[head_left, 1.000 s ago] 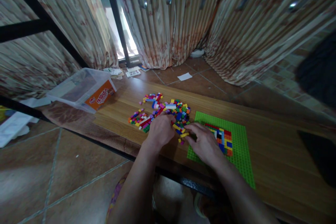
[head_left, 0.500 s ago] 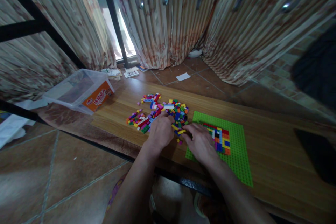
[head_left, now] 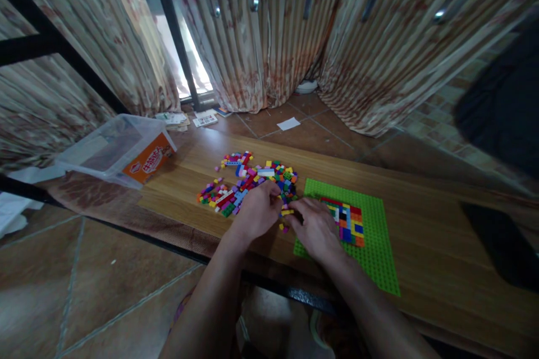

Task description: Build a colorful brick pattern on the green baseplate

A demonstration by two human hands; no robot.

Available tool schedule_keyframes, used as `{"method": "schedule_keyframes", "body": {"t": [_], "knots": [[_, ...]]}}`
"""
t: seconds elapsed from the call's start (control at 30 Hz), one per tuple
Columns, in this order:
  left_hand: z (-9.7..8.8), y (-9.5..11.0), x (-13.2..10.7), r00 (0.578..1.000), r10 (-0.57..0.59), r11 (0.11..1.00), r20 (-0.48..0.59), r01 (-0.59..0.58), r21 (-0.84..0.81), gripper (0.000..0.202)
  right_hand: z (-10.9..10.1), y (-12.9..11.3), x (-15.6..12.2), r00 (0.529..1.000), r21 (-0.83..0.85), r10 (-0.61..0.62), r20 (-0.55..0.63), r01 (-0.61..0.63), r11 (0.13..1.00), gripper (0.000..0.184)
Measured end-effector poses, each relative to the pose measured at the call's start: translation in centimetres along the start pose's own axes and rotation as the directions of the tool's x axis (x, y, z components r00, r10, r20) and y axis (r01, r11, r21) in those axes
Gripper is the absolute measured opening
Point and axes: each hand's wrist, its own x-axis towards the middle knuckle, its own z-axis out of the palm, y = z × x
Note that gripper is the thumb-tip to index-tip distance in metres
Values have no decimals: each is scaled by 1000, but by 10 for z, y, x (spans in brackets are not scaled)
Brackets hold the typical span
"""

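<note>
Hands barely shifted: left hand [head_left: 256,213] stays curled on brick pile [head_left: 246,179], right hand [head_left: 314,228] by yellow brick [head_left: 287,212], grips unclear

Lettering on the orange label [head_left: 148,160] is illegible.

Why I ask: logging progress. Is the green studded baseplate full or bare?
Mostly bare: the green studded baseplate holds one multicoloured brick patch, studs elsewhere.
</note>
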Motion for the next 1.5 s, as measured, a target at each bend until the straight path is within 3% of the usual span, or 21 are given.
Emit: {"method": "schedule_keyframes", "body": {"t": [0.17,0.3,0.5,0.57,0.67,0.77,1.2,1.5], "knots": [[2,3,1,998,-54,995,-35,51,-84,18,2,1,1,1000,-21,-4,0,4,1000,8],[1,-5,5,993,-80,952,-87,51,-302,23,3,2,1,1000,37,7,-2,-7,999,12],[2,-7,8,991,-92,816,-95,20,-578,19,-5,0,3,994,318,93,-65,-68,946,14],[0,-1,6,996,-73,772,-48,26,-635,17,-8,0,4,980,501,173,-99,-101,860,20],[0,7,4,999,-43,706,34,54,-706,21,-11,0,7,955,742,288,-66,-145,654,27],[3,12,2,998,-24,655,64,64,-753,28,-12,0,11,940,853,341,0,-178,491,25],[14,23,-1,998,-47,651,52,70,-756,11,-13,-11,12,841,977,528,113,-189,93,21],[14,26,-1,993,-118,607,31,97,-789,9,-13,-13,9,812,980,552,190,-185,-65,24]]}}
